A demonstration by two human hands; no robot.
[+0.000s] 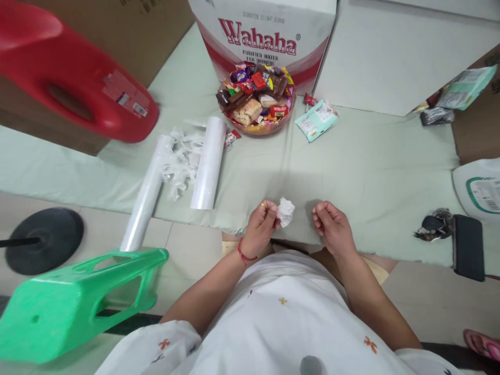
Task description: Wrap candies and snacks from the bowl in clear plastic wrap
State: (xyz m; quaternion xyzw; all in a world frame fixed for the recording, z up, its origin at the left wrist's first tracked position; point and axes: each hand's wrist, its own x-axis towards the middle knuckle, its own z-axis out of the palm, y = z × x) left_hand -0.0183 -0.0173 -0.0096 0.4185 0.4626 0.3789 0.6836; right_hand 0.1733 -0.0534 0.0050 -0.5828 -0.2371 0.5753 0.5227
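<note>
My left hand [265, 219] is closed in a pinch on a small crumpled white piece [286, 212], just above the near edge of the cloth-covered table [375, 172]. To its right, my right hand [331, 223] is closed, thumb against the curled fingers; whatever it may hold is too small to make out. The hands are apart. Farther back stands a bowl [265, 127] heaped with wrapped sweets. A light-green packet [316, 121] lies right of the bowl. Two white rolls [209, 164] and crumpled clear plastic [182, 159] lie to the left.
Behind the bowl is a Wahaha carton [269, 31]. A red jug [89, 88] stands at upper left, a green plastic stool [47, 307] at lower left. Keys [433, 225], a black phone [467, 247] and a white bottle [478, 187] are on the right.
</note>
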